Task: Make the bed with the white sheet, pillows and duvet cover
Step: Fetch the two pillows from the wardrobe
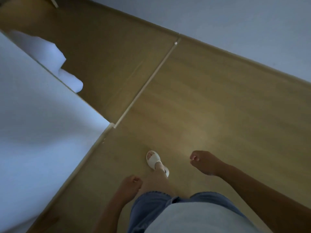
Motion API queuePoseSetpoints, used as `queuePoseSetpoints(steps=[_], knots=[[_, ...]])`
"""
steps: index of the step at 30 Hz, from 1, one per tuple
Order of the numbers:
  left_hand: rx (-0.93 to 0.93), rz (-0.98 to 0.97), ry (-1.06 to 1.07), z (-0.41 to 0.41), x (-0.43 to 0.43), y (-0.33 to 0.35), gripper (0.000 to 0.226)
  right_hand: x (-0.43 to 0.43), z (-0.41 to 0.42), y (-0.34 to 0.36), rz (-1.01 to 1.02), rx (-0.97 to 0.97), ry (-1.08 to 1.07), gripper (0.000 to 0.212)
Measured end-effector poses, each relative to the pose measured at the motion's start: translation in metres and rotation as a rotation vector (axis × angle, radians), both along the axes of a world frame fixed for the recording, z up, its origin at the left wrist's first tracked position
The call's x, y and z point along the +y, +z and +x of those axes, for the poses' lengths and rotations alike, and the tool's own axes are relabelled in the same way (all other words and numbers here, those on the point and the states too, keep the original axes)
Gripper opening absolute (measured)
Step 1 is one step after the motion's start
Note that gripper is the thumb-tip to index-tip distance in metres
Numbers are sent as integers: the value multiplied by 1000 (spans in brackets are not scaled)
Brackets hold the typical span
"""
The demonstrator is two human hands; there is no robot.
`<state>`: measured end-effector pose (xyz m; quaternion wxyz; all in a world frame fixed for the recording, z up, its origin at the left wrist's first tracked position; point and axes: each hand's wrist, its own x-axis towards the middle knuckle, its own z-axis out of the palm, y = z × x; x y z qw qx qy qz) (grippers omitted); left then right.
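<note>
A person stands on a wooden floor (193, 91) and looks down at their own feet. The picture is dim and a bit blurry.

The left hand (130, 182) hangs low, close to the person's leg. Its fingers are curled in loosely, and its grip has nothing in it. The right hand (203, 161) is out in front, a little farther away and to the right. Its fingers are curled in loosely too, and its grip holds nothing. Both hands are over the floor and touch no thing.

The bed (42, 125) is on the left side. It is covered with white cloth, which looks like the white sheet (33, 98). The cloth lies flat and smooth on top. The bed is well apart from both hands. Past the far edge of the bed, some more white bedding (50, 54) hangs down toward the floor. It is lumpy and soft. I cannot tell if it is a pillow or the duvet cover.

One foot in a white sandal (155, 161) is on the floor, between the two hands and a bit farther out. The person wears blue jean shorts (151, 207) and a pale top (193, 219).

A thin pale strip (148, 83) runs across the floor from the bed corner toward the far wall (235, 22). The wall is pale grey and runs along the far right side.
</note>
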<state>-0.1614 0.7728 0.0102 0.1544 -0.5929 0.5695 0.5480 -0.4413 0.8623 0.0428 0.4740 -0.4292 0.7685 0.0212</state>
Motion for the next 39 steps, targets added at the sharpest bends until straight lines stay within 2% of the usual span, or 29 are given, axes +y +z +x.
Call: queuePoseSetpoints(steps=[10, 13, 18, 22, 24, 26, 30, 34, 35, 37, 39], knots=[[12, 11, 72, -44, -256, 26, 16, -253, -25, 14, -3, -1, 67, 29], [12, 3, 119, -59, -315, 26, 15, -321, -36, 8, 1, -14, 147, 27], [25, -3, 415, -87, -408, 25, 10, -464, -69, 2, -37, -51, 333, 25], [-38, 2, 580, -105, -477, 38, 12, -591, -91, 17, -96, -51, 467, 26], [-33, -64, 627, -109, -512, 39, 12, -650, -92, 23, -105, -79, 539, 26], [-45, -119, 692, -112, -544, 40, 18, -703, -86, 27, -102, -101, 586, 26], [35, -77, 1003, -111, -596, 46, 22, -789, -59, 26, -100, -120, 662, 23], [51, -171, 1203, -80, -658, 38, 5, -868, -8, 23, -114, -146, 795, 20], [44, -206, 1232, -67, -675, 35, 9, -888, 8, 23, -134, -154, 834, 21], [9, -192, 1291, -45, -707, 32, 39, -923, 38, 27, -173, -178, 891, 22], [-10, -163, 1361, -27, -735, 33, 51, -950, 68, 34, -193, -192, 971, 23]])
